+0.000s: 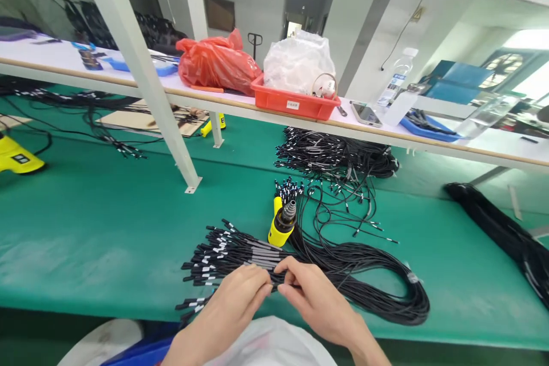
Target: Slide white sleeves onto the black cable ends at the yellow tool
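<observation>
apparently, a cable [275, 286] is being pinched by the left hand [242, 293] and right hand [309, 293] near the front edge of the desk [107, 263]; such cables, probably light and limp, are likely being held best by stiffer grey sleeves [266, 254].

Shelf [51, 57] — red plastic bag [218, 66] beside red tray [274, 102] holding white bag [298, 60] — phone [365, 114] near clear bottle [397, 80].

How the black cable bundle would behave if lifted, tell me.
The black cable bundle would probably droop, since its thin strands curve into a loop. The pale tie at its bend should hold that end together; the fanned ends may tangle.
</observation>
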The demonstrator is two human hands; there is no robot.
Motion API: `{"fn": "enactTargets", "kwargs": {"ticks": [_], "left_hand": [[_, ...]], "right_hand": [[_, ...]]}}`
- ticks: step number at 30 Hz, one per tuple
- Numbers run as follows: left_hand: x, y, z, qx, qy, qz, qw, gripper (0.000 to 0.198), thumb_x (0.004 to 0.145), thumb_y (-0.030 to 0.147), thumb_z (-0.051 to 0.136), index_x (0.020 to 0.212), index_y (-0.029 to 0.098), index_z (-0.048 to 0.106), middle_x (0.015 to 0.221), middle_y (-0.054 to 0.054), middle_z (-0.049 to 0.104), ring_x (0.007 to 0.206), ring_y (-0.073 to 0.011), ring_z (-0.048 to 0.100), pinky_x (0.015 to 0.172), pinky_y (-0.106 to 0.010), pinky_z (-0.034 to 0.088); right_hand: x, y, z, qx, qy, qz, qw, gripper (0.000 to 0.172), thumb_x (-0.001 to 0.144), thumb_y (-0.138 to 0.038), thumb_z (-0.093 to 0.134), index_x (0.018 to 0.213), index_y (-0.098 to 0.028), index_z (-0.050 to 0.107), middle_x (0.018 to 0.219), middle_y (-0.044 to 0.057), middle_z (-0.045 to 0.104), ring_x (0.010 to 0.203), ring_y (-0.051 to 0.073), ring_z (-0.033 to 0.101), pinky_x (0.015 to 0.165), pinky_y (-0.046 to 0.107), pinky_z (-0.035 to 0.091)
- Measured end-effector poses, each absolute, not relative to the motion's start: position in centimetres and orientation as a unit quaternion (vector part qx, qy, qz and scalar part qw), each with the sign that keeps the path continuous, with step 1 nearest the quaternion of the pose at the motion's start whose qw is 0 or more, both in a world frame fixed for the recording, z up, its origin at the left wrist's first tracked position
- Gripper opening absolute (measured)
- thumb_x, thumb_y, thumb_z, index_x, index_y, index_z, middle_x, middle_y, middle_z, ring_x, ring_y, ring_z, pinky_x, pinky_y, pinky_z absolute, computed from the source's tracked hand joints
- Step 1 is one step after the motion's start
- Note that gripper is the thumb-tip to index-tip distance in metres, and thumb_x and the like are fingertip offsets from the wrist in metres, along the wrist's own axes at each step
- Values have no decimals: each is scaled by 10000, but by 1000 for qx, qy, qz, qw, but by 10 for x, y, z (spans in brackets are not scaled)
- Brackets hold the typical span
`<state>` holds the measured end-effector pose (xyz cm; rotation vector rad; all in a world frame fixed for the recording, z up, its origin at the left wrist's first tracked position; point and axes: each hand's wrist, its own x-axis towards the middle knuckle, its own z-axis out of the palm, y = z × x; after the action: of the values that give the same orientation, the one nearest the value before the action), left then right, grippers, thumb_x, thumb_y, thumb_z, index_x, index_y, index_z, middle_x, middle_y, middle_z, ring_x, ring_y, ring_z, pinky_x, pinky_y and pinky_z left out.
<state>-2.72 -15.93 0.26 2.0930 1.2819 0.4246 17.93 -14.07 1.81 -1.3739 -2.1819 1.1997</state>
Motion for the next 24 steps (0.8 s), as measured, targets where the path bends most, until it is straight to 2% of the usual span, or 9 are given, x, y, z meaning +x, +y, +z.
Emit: {"fn": "enactTargets", "kwargs": {"ticks": [2,5,10,14,18,24], "left_hand": [[-27,-154,7,793,485,170,328,262,1000,286,342,907,232,581,923,-10,638,883,-167,594,868,-297,487],[-33,-147,13,778,497,198,329,237,1002,329,357,989,265,585,1007,0,651,957,-164,604,916,-282,481],[-40,-137,19,778,504,233,295,202,980,383,410,1072,322,579,1101,20,670,1043,-171,618,939,-250,492],[-38,-128,19,788,495,249,269,213,964,395,434,1080,329,600,1118,19,687,1054,-180,634,997,-267,485],[-40,-116,14,786,511,243,248,220,931,405,496,1100,332,617,1143,20,693,1056,-197,649,957,-275,527],[-34,-92,23,793,497,268,231,185,941,376,473,1064,343,607,1068,55,713,962,-165,677,817,-198,555]], "right_hand": [[177,-135,25,-483,-755,410,167,107,934,-234,487,982,-251,581,844,-12,616,844,170,557,751,259,401],[180,-127,33,-492,-748,396,204,153,947,-227,461,833,-226,563,803,-10,613,775,159,551,673,245,383],[189,-120,43,-505,-747,370,224,142,948,-220,452,837,-226,540,831,1,624,782,165,549,653,252,374],[187,-114,48,-498,-742,383,234,113,942,-226,468,867,-228,554,856,5,631,795,165,557,648,248,382],[186,-100,48,-515,-720,388,258,144,925,-241,506,798,-214,568,775,-16,618,715,139,546,598,228,366],[192,-76,51,-549,-709,346,277,153,891,-261,555,750,-208,585,723,-23,606,668,130,511,590,219,364]]}}
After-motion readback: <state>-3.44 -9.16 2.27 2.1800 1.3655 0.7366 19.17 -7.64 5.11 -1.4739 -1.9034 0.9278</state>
